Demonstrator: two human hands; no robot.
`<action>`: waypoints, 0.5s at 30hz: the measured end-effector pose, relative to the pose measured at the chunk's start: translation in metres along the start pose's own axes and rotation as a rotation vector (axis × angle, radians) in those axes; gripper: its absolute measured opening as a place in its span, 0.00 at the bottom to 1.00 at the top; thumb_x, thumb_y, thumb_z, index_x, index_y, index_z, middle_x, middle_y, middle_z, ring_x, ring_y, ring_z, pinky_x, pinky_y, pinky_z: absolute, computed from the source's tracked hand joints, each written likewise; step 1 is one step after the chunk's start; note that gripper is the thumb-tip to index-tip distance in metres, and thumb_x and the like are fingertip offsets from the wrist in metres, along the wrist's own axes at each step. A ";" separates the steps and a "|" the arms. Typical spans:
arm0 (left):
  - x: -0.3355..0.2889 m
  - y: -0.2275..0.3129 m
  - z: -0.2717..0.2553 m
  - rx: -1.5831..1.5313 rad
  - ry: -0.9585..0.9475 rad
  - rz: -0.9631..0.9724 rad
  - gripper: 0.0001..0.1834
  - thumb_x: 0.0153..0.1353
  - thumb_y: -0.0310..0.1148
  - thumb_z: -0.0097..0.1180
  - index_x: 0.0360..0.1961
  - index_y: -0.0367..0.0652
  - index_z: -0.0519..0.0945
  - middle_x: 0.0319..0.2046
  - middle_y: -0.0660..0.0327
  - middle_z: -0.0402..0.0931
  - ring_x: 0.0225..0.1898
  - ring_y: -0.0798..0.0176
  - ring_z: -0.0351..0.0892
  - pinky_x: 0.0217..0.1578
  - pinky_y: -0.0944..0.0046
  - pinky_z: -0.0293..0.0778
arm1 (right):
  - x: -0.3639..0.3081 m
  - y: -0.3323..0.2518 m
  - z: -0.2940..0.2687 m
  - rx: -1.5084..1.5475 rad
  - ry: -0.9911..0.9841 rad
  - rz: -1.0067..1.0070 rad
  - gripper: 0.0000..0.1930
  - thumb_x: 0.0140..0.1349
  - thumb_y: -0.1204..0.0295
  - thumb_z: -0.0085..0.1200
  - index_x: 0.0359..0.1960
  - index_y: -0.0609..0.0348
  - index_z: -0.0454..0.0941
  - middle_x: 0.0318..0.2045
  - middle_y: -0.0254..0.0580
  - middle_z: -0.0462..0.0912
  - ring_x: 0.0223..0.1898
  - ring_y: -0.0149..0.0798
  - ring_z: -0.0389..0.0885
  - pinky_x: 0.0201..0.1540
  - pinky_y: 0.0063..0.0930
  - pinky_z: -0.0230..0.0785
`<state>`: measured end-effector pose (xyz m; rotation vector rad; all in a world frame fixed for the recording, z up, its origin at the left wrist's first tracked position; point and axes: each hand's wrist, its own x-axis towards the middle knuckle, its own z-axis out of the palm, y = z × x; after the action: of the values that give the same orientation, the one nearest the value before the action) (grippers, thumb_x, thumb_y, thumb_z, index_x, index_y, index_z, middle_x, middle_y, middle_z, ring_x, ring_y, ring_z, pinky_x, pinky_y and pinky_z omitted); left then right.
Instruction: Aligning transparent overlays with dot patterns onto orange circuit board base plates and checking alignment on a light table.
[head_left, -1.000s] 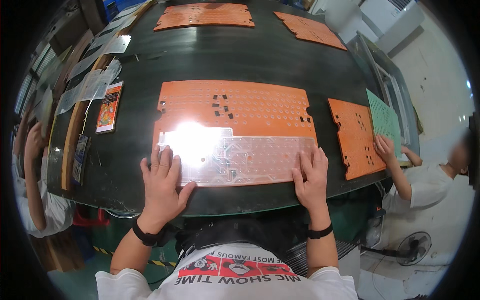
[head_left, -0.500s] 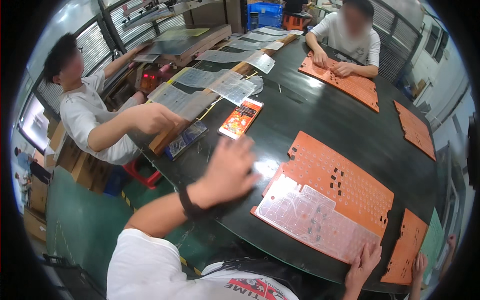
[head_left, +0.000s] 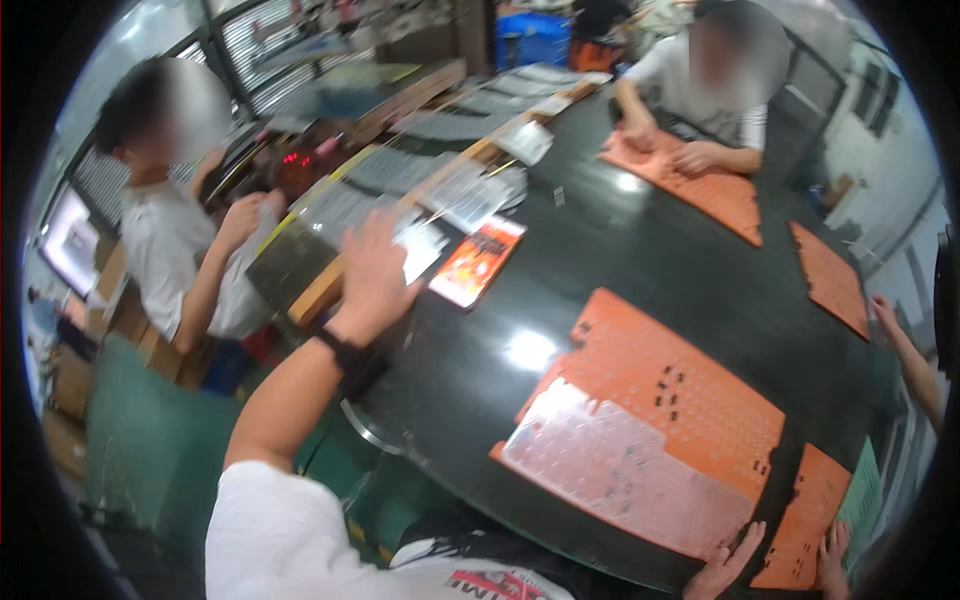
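My left hand [head_left: 375, 265] reaches across to the wooden bar [head_left: 318, 292], its fingers stretched out and somewhat blurred. Beside its fingers lies a pale, shiny sheet [head_left: 422, 250]; whether they touch cannot be made out. A phone with a lit red screen [head_left: 478, 262] is just right of that hand. In front of me lies an orange perforated board [head_left: 690, 375] with small black pieces on it. A clear plastic sheet [head_left: 590, 450] covers its near part. My right hand [head_left: 725, 568] rests at the board's near right corner, fingers extended along the edge.
Clear printed sheets [head_left: 385, 170] lie in a row along the bar. A person [head_left: 165, 235] sits at the left, another [head_left: 700, 95] works over an orange board [head_left: 690, 195] across the table. More orange boards [head_left: 830, 280] and a green sheet [head_left: 862, 495] are at right, near another person's hand [head_left: 832, 560].
My left hand has moved left, from beside the phone to the wooden bar. The person at left has drawn an arm back from the bar. Another person's arm has appeared at right.
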<state>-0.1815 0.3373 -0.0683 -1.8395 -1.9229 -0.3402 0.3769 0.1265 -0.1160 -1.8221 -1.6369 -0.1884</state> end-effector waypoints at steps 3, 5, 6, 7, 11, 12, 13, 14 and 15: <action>-0.014 -0.009 0.014 -0.146 0.120 0.121 0.17 0.35 0.32 0.71 0.24 0.38 0.75 0.61 0.43 0.61 0.63 0.37 0.58 0.57 0.34 0.54 | -0.009 0.009 0.016 0.189 -0.039 0.127 0.33 0.66 0.53 0.43 0.62 0.70 0.60 0.67 0.56 0.54 0.66 0.53 0.57 0.64 0.42 0.53; -0.027 -0.016 0.014 -0.111 0.116 0.095 0.09 0.38 0.27 0.66 0.22 0.35 0.79 0.60 0.42 0.63 0.65 0.39 0.57 0.62 0.34 0.49 | -0.017 0.010 0.025 0.379 -0.053 0.258 0.29 0.65 0.61 0.45 0.61 0.71 0.60 0.69 0.52 0.49 0.66 0.46 0.58 0.61 0.38 0.59; -0.029 -0.021 0.017 -0.088 0.113 0.105 0.08 0.40 0.26 0.64 0.22 0.35 0.78 0.60 0.42 0.63 0.65 0.39 0.57 0.62 0.35 0.49 | -0.015 0.005 0.027 0.429 -0.056 0.289 0.26 0.64 0.65 0.45 0.59 0.72 0.61 0.69 0.52 0.49 0.66 0.45 0.58 0.60 0.37 0.61; -0.026 -0.027 0.021 -0.081 0.107 0.115 0.08 0.41 0.26 0.63 0.23 0.35 0.78 0.59 0.42 0.64 0.65 0.39 0.56 0.62 0.35 0.49 | -0.013 0.002 0.028 0.378 -0.050 0.275 0.24 0.62 0.71 0.44 0.59 0.72 0.62 0.68 0.53 0.49 0.64 0.46 0.61 0.59 0.36 0.62; -0.009 -0.042 0.006 0.010 0.266 0.171 0.05 0.47 0.22 0.57 0.27 0.34 0.76 0.55 0.44 0.68 0.65 0.41 0.57 0.62 0.36 0.51 | 0.000 -0.030 0.005 0.325 -0.025 0.321 0.27 0.65 0.60 0.47 0.55 0.73 0.64 0.65 0.64 0.54 0.63 0.57 0.61 0.57 0.41 0.63; -0.008 -0.044 -0.014 0.011 0.266 0.156 0.03 0.48 0.21 0.56 0.26 0.33 0.75 0.56 0.46 0.68 0.65 0.42 0.58 0.62 0.38 0.52 | -0.005 -0.024 0.004 0.241 -0.001 0.256 0.26 0.64 0.62 0.48 0.56 0.72 0.64 0.65 0.64 0.54 0.63 0.57 0.61 0.57 0.40 0.64; -0.004 -0.052 -0.017 0.028 0.303 0.136 0.03 0.48 0.21 0.56 0.26 0.33 0.75 0.56 0.46 0.68 0.64 0.43 0.59 0.61 0.39 0.53 | -0.001 -0.027 0.008 0.275 0.003 0.266 0.26 0.64 0.62 0.48 0.56 0.72 0.64 0.65 0.64 0.54 0.63 0.57 0.61 0.57 0.40 0.64; -0.002 -0.059 -0.017 0.041 0.333 0.119 0.03 0.49 0.20 0.56 0.26 0.33 0.75 0.56 0.47 0.68 0.64 0.43 0.59 0.61 0.39 0.54 | -0.002 -0.029 0.009 0.303 0.001 0.281 0.25 0.64 0.63 0.48 0.55 0.72 0.64 0.65 0.64 0.54 0.63 0.58 0.61 0.57 0.41 0.64; 0.002 -0.060 -0.030 0.044 0.339 0.120 0.03 0.49 0.20 0.56 0.26 0.33 0.75 0.56 0.47 0.68 0.64 0.43 0.59 0.61 0.39 0.54 | -0.001 -0.028 0.010 0.307 0.007 0.279 0.25 0.64 0.63 0.48 0.55 0.72 0.64 0.65 0.64 0.54 0.63 0.58 0.61 0.57 0.41 0.64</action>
<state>-0.2360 0.3204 -0.0336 -1.7306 -1.5729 -0.5282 0.3470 0.1309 -0.1136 -1.7804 -1.3050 0.1713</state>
